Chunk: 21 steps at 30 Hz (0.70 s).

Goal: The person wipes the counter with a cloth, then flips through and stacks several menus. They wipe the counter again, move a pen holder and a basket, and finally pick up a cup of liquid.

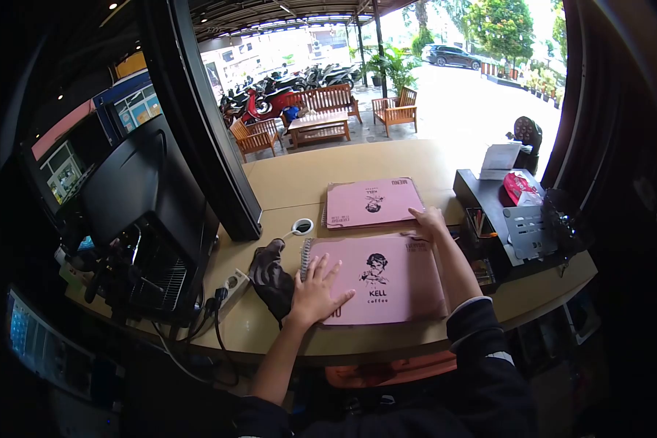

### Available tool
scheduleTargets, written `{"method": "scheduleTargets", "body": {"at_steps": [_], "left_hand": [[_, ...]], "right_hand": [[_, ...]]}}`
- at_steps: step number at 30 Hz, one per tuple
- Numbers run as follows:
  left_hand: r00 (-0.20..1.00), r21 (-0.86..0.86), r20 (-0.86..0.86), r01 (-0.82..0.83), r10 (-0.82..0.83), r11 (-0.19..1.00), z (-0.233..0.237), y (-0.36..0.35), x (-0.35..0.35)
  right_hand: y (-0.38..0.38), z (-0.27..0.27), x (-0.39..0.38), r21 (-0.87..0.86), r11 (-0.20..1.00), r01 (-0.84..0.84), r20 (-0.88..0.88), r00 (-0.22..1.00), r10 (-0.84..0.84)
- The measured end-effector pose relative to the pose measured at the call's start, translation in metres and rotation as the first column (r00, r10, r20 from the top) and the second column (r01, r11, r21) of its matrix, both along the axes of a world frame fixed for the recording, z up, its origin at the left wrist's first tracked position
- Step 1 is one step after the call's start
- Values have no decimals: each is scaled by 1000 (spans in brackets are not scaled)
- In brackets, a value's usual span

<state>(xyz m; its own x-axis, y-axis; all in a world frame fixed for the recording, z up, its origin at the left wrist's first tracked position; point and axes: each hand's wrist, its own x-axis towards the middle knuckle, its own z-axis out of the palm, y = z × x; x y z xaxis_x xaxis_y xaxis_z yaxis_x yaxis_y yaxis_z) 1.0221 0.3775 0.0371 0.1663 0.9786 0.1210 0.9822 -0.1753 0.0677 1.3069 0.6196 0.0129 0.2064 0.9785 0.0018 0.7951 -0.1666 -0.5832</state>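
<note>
A pink spiral-bound menu (pixel 390 274) with a drawn face and "KELL coffee" lies on the wooden counter (pixel 306 182) in front of me. My left hand (pixel 315 288) rests flat on its near left part, fingers spread. My right hand (pixel 428 219) touches its far right corner, close to a second pink menu (pixel 372 202) lying just beyond. Neither hand grips anything.
A dark cloth (pixel 270 277) lies left of the near menu, with a roll of tape (pixel 302 226) behind it. A power strip (pixel 230 287) and a black screen on a stand (pixel 142 212) stand at left. A black organiser (pixel 515 219) with papers sits at right.
</note>
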Motion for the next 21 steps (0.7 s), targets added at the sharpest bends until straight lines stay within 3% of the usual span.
{"method": "scheduleTargets", "body": {"at_steps": [2,4,12,16,17,19,21], "left_hand": [[1000,-15,3,0,1,1000,0,0,0],[1000,-15,12,-4,4,1000,0,0,0],[1000,-3,20,5,-5,1000,-2,1,-1],[999,22,44,14,-15,1000,-2,-1,0],[999,10,47,9,-9,1000,-1,-1,0],[999,14,45,5,-6,1000,-3,-1,0],[999,10,42,-1,1,1000,-3,0,0]], "right_hand": [[10,-2,-1,-38,998,40,-14,999,-40],[6,5,0,-184,983,11,-137,990,-37],[40,22,5,-220,975,39,-46,998,-51],[37,12,-1,-321,947,18,-57,998,-39],[33,7,-4,-310,950,23,-50,998,-41],[21,-8,-7,-130,991,32,-55,998,-39],[34,-21,-8,-139,990,18,-161,986,-40]]}}
